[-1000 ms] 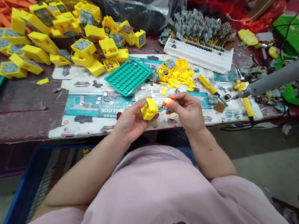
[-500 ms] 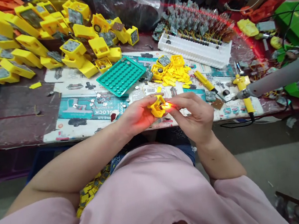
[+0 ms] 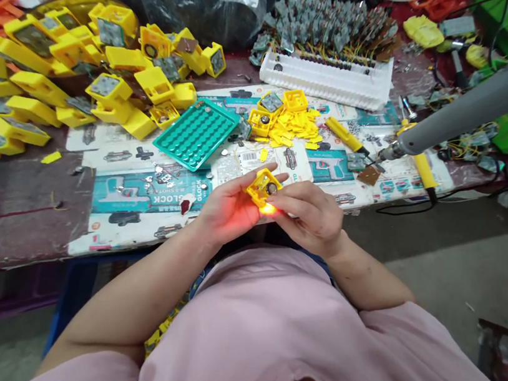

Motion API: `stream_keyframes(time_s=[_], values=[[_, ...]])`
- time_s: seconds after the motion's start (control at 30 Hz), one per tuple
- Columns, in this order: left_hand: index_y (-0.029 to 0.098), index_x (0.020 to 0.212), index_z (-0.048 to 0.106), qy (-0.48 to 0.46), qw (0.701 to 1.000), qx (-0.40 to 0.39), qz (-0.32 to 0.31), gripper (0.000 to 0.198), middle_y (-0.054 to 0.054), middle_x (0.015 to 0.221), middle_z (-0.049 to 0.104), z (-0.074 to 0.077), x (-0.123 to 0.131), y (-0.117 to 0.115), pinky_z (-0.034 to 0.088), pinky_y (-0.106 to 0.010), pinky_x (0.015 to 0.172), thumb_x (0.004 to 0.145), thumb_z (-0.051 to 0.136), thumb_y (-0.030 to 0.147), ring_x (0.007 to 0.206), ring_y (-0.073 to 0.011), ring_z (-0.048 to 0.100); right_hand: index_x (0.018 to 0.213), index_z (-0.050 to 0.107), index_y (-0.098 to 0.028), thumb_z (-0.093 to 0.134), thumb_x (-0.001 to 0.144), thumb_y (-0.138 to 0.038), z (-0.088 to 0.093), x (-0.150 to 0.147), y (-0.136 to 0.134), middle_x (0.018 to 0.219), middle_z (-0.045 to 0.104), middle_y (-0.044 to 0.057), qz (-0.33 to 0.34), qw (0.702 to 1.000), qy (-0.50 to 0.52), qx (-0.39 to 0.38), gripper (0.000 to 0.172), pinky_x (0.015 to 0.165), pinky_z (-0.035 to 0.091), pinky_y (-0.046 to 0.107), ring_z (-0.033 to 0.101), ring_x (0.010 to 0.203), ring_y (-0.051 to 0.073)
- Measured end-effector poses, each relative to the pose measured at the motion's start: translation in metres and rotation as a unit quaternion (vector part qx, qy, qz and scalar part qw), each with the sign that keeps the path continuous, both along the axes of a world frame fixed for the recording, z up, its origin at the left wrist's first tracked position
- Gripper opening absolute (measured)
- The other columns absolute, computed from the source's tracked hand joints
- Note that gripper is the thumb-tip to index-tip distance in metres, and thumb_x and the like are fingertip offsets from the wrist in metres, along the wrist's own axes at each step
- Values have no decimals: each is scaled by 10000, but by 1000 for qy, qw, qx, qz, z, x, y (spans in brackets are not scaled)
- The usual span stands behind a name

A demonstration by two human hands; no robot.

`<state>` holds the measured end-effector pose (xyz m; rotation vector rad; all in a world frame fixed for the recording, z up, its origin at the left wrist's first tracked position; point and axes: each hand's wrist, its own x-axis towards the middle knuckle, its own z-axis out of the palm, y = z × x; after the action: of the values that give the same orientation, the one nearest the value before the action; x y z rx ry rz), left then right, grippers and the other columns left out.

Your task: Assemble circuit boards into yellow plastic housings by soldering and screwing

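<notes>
Near the table's front edge, my left hand (image 3: pixel 228 211) grips a small yellow plastic housing (image 3: pixel 257 183) by its left side. Its open face is turned up and a round dark part with a metal rim shows inside. My right hand (image 3: pixel 310 213) closes its fingertips on the lower right of the same housing. A bright orange-red light glows at that corner and reddens my left palm. Just beyond lie a pile of small yellow plastic pieces (image 3: pixel 292 125) and a green tray (image 3: pixel 199 134) with rows of dimples.
Many yellow housings (image 3: pixel 35 82) are heaped at the back left. A white ribbed rack (image 3: pixel 323 80) with wired circuit boards (image 3: pixel 329 22) stands behind. To the right are a yellow-handled screwdriver (image 3: pixel 344 133), a grey arm-like tool (image 3: pixel 468 100) and a green bin (image 3: pixel 506 16). Printed cardboard (image 3: pixel 132 198) covers the tabletop.
The housing has been turned so its open face and round part show more. The glow has moved to its lower corner. My right hand has shifted left and nearer to me.
</notes>
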<state>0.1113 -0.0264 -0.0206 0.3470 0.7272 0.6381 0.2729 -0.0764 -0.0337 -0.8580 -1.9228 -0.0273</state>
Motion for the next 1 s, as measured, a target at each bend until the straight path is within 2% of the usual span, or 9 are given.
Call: stream_keyframes(time_s=[0.13,0.23,0.33,0.47,0.57,0.63,0.73,0.87,1.0], values=[[212,1350,560,61,985,138,-82,527,-118,1304,666,-2,-29,-3,584,-408,895,855,644,374,1101,-275,692,1191,639,-192,560,942,-523,8,17,8,1000,762,79,64,997,34,-22,422,815,615,312,722,969,170],[219,1316,563,174,914,351,-110,610,-125,1293,668,4,-47,-8,542,-397,986,775,776,405,1190,-285,651,1085,697,-196,560,978,-320,6,29,30,995,774,57,-19,997,-15,-74,214,849,584,293,718,940,155],[185,1213,588,325,779,527,-100,540,-123,1225,687,4,-52,-12,534,-394,994,773,774,436,1144,-265,665,1019,731,-181,579,957,-237,-2,26,58,999,779,59,-89,972,-167,-136,173,855,557,329,704,949,199],[125,1143,607,505,534,677,-41,463,-138,1126,714,-15,-46,-10,541,-427,939,822,726,437,1030,-278,675,1072,722,-138,541,964,-246,-3,6,85,1116,750,132,-124,901,-335,-247,237,818,526,377,659,1043,279],[90,1125,605,533,444,719,-32,453,-153,1087,713,-33,-41,-3,524,-437,952,838,717,421,1023,-292,662,1078,724,-121,478,956,-151,0,-1,90,1031,759,152,-141,873,-371,-283,276,775,517,384,668,996,294],[73,1188,584,549,439,709,-48,486,-169,1132,695,-40,-40,-1,502,-447,980,853,699,406,1075,-304,644,1155,714,-138,480,949,-142,0,1,89,1012,771,133,-138,895,-309,-290,311,791,532,392,690,952,277],[71,1333,513,552,468,684,-93,607,-193,1256,643,-40,-44,-1,461,-480,1026,873,658,438,1169,-325,599,1163,731,-211,547,942,-223,-4,10,77,1050,785,60,-95,939,-98,-317,289,820,579,360,726,882,209],[98,1473,380,520,520,661,-145,673,-197,1423,555,-29,-60,-3,402,-486,1079,914,563,426,1288,-321,535,1038,778,-261,680,852,-295,-7,18,49,1026,794,-11,-37,913,116,-390,213,749,625,295,749,806,154],[125,1482,374,522,534,644,-164,628,-156,1348,638,-26,-69,-2,381,-471,1062,913,529,340,1200,-288,607,942,792,-266,680,874,-293,-6,15,27,907,801,-21,-15,917,140,-374,134,700,627,263,753,770,137]])
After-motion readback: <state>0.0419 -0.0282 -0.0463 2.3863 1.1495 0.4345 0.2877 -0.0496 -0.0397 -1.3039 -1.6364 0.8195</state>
